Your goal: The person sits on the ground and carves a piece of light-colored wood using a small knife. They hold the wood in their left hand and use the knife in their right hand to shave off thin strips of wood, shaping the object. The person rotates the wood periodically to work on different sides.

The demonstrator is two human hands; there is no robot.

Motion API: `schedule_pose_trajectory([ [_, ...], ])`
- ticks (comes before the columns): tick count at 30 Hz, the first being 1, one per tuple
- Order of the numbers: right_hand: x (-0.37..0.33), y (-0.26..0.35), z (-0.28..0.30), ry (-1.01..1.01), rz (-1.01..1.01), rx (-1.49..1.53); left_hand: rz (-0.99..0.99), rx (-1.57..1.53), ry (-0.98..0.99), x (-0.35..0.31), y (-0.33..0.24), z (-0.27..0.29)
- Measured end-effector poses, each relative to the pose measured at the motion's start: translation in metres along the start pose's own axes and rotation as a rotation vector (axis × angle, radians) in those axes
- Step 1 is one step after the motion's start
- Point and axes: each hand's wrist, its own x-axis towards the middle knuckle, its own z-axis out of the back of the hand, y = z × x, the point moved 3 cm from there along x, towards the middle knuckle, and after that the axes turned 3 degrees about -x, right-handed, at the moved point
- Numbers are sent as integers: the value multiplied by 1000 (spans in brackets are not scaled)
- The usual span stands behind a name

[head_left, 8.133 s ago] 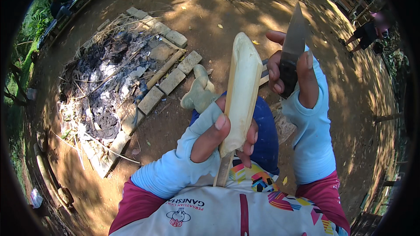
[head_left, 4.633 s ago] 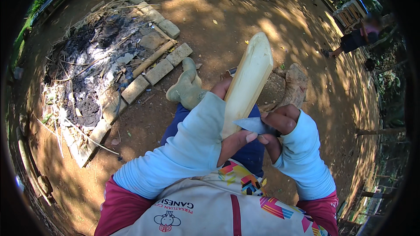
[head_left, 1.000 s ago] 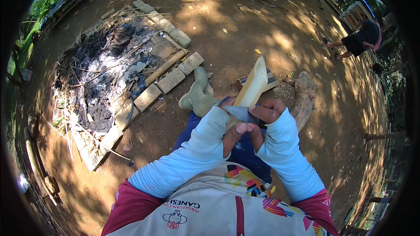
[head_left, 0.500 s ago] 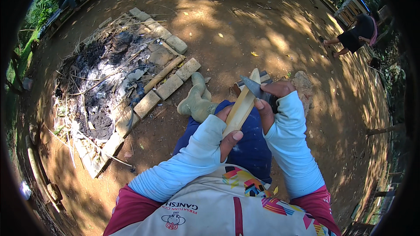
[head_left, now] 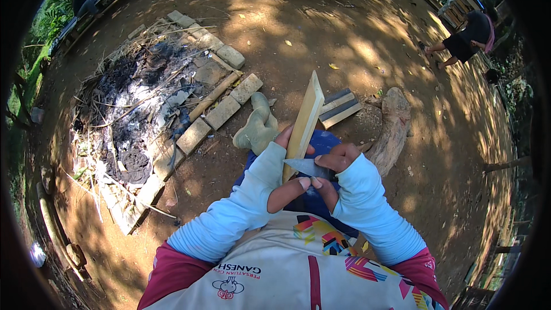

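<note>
A pale, flat wooden piece [head_left: 305, 116] with a slanted pointed tip stands out away from my body above my lap. My left hand [head_left: 287, 193] is closed around its lower part, fingers on the far side and thumb near the bottom. In my right hand [head_left: 338, 159] is a knife [head_left: 304, 167], pinched between thumb and fingers. Its grey, pointed blade lies across the lower part of the wood, tip toward the left. The knife's handle is hidden by my right hand. My left thumb tip is close to the blade and my right thumb.
Ahead on the dirt ground is a block with dark and pale stripes [head_left: 340, 108], beside a log [head_left: 394, 129]. My green boot [head_left: 256, 124] rests near a brick-edged ash pit [head_left: 149, 100]. A person [head_left: 468, 37] bends at the far right; another [head_left: 85, 1] sits far left.
My right hand has drawn the knife from near the wood's tip down toward my body. The wood has tilted more upright, and the striped block behind is uncovered.
</note>
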Motion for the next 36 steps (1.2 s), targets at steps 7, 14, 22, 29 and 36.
schedule_pose_trajectory([
  [7, -3, -2, -1, -19, -18, -27, 13, 78, -41, -2, 2, -5],
  [14, -3, -2, 3, -55, 8, -107, -44, 116, -58, 0, 6, -11],
  [22, -7, -4, 2, -82, -26, -157, -114, -111, -51, 9, 3, -24],
  [29, -4, -10, -1, -138, -73, -156, -16, -56, -50, 5, 3, -25],
  [36, -9, -10, 1, -88, -64, -126, -17, -53, -90, 4, 6, -26],
])
